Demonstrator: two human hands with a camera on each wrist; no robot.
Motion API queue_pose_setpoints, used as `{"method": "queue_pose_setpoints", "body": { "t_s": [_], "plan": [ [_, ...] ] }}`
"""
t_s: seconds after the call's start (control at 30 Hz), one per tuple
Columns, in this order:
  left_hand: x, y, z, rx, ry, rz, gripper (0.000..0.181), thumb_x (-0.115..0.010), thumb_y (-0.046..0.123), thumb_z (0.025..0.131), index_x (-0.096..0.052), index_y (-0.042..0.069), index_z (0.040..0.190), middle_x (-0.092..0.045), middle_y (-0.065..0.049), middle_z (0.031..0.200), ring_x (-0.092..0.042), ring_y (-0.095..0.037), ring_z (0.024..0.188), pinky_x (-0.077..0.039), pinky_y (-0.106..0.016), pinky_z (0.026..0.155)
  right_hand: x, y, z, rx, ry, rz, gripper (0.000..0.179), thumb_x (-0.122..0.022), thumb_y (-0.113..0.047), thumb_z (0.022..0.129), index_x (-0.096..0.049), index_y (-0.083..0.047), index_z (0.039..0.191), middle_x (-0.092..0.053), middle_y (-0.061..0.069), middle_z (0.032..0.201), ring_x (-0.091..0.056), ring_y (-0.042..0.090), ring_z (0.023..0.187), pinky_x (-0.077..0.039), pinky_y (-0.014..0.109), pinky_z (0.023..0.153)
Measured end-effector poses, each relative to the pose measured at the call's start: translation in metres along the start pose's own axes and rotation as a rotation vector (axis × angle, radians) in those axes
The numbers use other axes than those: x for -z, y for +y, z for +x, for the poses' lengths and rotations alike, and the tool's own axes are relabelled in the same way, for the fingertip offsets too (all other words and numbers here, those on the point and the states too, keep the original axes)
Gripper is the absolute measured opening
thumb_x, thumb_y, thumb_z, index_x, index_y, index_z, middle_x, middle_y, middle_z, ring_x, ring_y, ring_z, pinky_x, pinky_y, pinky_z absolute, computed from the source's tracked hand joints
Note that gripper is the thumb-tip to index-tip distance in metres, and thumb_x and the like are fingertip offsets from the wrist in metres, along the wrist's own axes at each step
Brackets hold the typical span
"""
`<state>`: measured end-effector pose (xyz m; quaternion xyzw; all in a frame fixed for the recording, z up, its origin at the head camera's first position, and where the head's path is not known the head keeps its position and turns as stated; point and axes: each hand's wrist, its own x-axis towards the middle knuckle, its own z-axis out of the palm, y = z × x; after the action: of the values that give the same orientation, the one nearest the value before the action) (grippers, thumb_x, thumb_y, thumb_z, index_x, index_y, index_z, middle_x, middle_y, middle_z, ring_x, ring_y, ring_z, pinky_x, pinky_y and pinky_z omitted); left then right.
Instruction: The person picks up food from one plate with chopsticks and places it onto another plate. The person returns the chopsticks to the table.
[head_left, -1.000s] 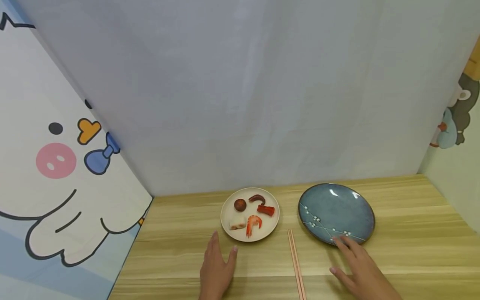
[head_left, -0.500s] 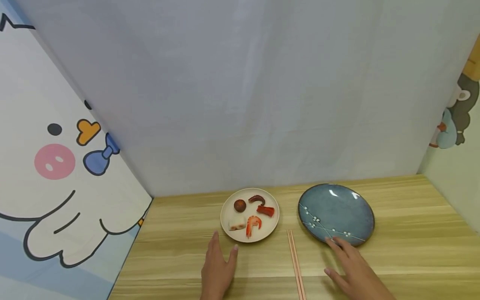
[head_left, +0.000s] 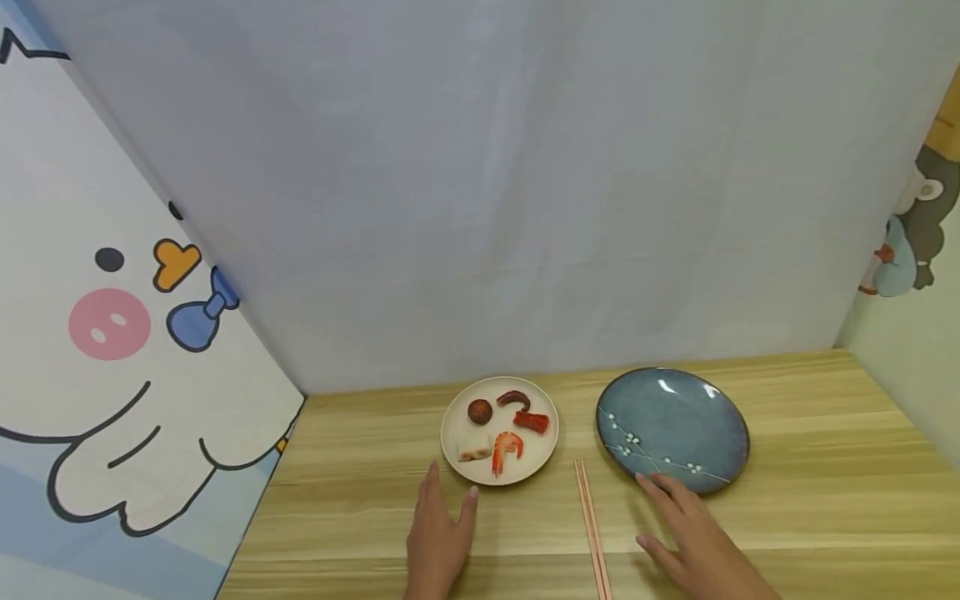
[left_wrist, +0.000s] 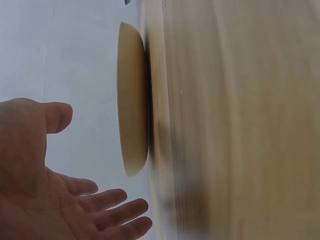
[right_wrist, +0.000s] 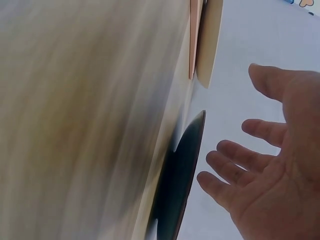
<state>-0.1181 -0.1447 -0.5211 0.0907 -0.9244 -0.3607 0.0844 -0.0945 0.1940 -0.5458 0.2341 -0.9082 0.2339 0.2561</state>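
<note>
A small cream plate (head_left: 452, 433) carries several food pieces: a brown ball (head_left: 480, 411), a dark curled tentacle (head_left: 515, 399), a red stick (head_left: 532, 422), a shrimp (head_left: 507, 450) and a pale block with browned spots (head_left: 474, 448). My left hand (head_left: 439, 537) holds nothing and hovers just in front of this plate, fingers extended and thumb apart. A dark blue plate (head_left: 675, 425) with a white blossom pattern lies to the right. Near its front rim is my right hand (head_left: 693, 537), fingers loosely spread, gripping nothing. Between the hands lie pinkish chopsticks (head_left: 592, 529) side by side.
Everything stands on a wood-grain table (head_left: 337, 492). A pale grey cloth (head_left: 525, 183) rises behind its back edge. Panels with cartoon figures flank it, a white character (head_left: 112, 400) at left and a smaller printed figure (head_left: 918, 225) at right.
My right hand has drifted left along the blue plate's front rim, toward the chopsticks. The left hand has shifted very slightly right. Plates, food and chopsticks stay where they were.
</note>
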Motion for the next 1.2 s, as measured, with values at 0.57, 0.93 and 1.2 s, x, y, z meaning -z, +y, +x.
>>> {"method": "queue_pose_setpoints", "body": {
  "t_s": [0.57, 0.93, 1.2],
  "plan": [
    [-0.006, 0.004, 0.003, 0.054, 0.033, -0.093, 0.078, -0.073, 0.034, 0.100, -0.038, -0.004, 0.159, -0.046, -0.032, 0.155, -0.053, -0.055, 0.134, -0.050, -0.070, 0.106, -0.001, -0.018, 0.010, -0.079, -0.099, 0.073, 0.075, -0.093, -0.012, 0.078, -0.058, -0.001, 0.144, -0.060, 0.016, 0.136, -0.062, 0.035, 0.122, -0.061, 0.058, 0.092],
    [-0.010, 0.006, 0.005, 0.081, 0.051, -0.159, 0.074, -0.072, 0.028, 0.101, -0.039, -0.009, 0.156, -0.049, -0.034, 0.152, -0.056, -0.052, 0.131, -0.051, -0.068, 0.107, -0.008, -0.018, 0.011, -0.040, -0.074, 0.074, 0.077, -0.094, -0.012, 0.076, -0.059, -0.001, 0.143, -0.059, 0.014, 0.136, -0.061, 0.031, 0.120, -0.062, 0.052, 0.091],
    [-0.012, 0.007, 0.007, 0.082, 0.063, -0.203, 0.073, -0.073, 0.027, 0.100, -0.041, -0.008, 0.155, -0.052, -0.033, 0.149, -0.057, -0.051, 0.130, -0.051, -0.067, 0.107, -0.013, -0.015, 0.011, -0.023, -0.065, 0.081, 0.075, -0.094, -0.010, 0.075, -0.060, -0.001, 0.141, -0.059, 0.014, 0.136, -0.061, 0.031, 0.121, -0.061, 0.046, 0.095]
  ]
}}
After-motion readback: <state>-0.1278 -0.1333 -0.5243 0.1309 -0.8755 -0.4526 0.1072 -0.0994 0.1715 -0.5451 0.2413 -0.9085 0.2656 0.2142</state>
